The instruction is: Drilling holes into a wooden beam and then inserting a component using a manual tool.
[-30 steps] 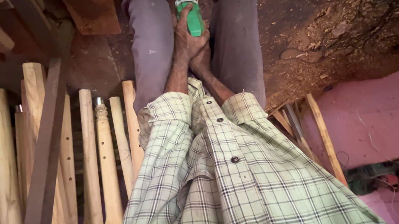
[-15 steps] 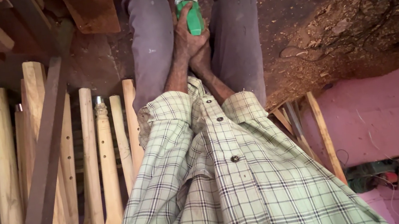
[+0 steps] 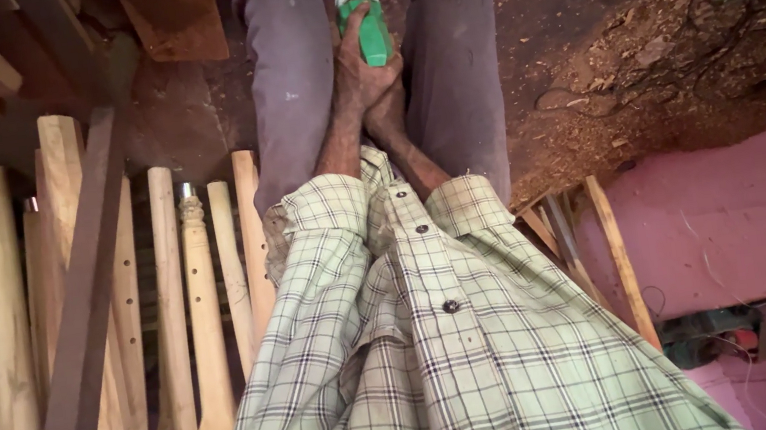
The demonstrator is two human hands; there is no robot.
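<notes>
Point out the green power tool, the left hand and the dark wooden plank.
green power tool (image 3: 373, 41), head view, its green body.
left hand (image 3: 357, 78), head view, its back.
dark wooden plank (image 3: 85, 313), head view, mid-length.

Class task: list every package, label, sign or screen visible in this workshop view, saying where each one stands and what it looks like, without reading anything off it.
None: no package, label, sign or screen shows.
Nearest candidates, all unmarked:
Green power tool, between the knees, gripped by both hands: left hand, right hand; plain green body, grey tip.
Wooden posts, at left, pale and bare.
Pink wall, at right, bare.
</notes>
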